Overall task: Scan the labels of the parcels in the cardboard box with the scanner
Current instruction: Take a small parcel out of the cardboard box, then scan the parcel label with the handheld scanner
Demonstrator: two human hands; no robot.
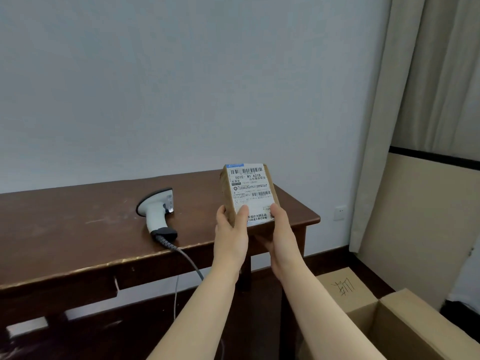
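Gripping the parcel (249,188) by its near end with left hand (231,232) and right hand (281,235), scanner (155,211) lying leftward, nearer the left hand.

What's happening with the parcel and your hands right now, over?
Left grip and right grip hold small brown cardboard parcel, label facing camera. White handheld scanner lies untouched on dark wooden table. Nothing in the way.
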